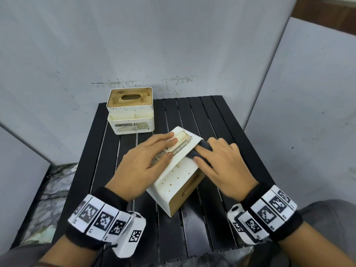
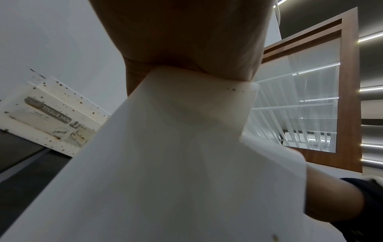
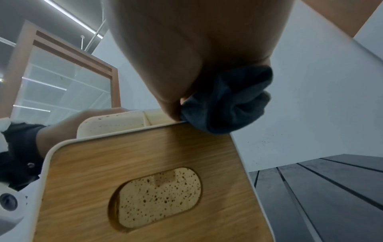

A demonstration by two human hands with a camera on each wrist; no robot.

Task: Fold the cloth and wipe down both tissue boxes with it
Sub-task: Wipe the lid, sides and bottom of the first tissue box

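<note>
- Box (image 1: pixel 179 170) at centre of the head view lies tipped on its side on the black slatted table (image 1: pixel 221 116), wooden lid facing lower right, label face up.
- Left hand (image 1: pixel 146 160) rests flat on the label face, fingers straight and close together, thumb at the near edge; it steadies the box without clasping it.
- Right hand (image 1: pixel 221 164) presses the dark cloth (image 1: pixel 202 149) against the box's upper right edge; fingers extended over the cloth. The right wrist view shows the cloth (image 3: pixel 228 99) bunched under the palm rather than neatly flat.
- Second box (image 1: pixel 130 110) stands upright in the upper left of the table, well apart from the hands.
- Risk: a hard wipe could slide or roll the tipped box, since the left hand only presses down.
- Risk: the bunched cloth may unfold or slip from under the fingers, leaving bare skin rubbing the box.
- Risk: the lid might work loose while on its side; how firmly it sits cannot be told.
</note>
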